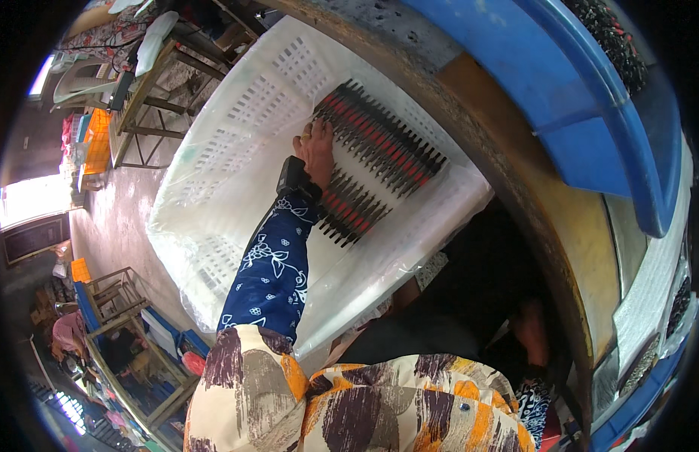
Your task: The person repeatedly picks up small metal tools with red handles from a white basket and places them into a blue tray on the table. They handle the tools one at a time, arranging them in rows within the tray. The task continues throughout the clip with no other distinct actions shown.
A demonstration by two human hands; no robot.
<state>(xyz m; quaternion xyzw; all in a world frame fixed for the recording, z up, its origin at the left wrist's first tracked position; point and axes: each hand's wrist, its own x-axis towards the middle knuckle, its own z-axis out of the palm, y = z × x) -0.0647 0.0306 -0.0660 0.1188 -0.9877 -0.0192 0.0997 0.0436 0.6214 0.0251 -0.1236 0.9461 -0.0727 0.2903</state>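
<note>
Basket of white slotted plastic point(287, 64) stands before you, with a clear plastic sheet point(185, 280) draped over its rim and sides. On its pale floor lie slender black-and-red pieces, ranged side by side in two rows: a long row point(383, 137) near the wall toward the worktable point(564, 226), and a shorter row point(354, 207) closer to you, with a pale strip between them. Your left hand point(316, 151) reaches down inside, its fingers partly bent at the left end of the long row; you cannot tell from here whether they grip a piece. Your right hand point(530, 331) is low in the shadow under the table's edge, too dim to tell how far it is open or whether it holds anything. On the worktable, a big blue tub point(628, 135) has a heap of dark pieces flecked with red point(605, 41) beside its far wall. Off to your left, across the floor, is an orange crate point(98, 141).
</note>
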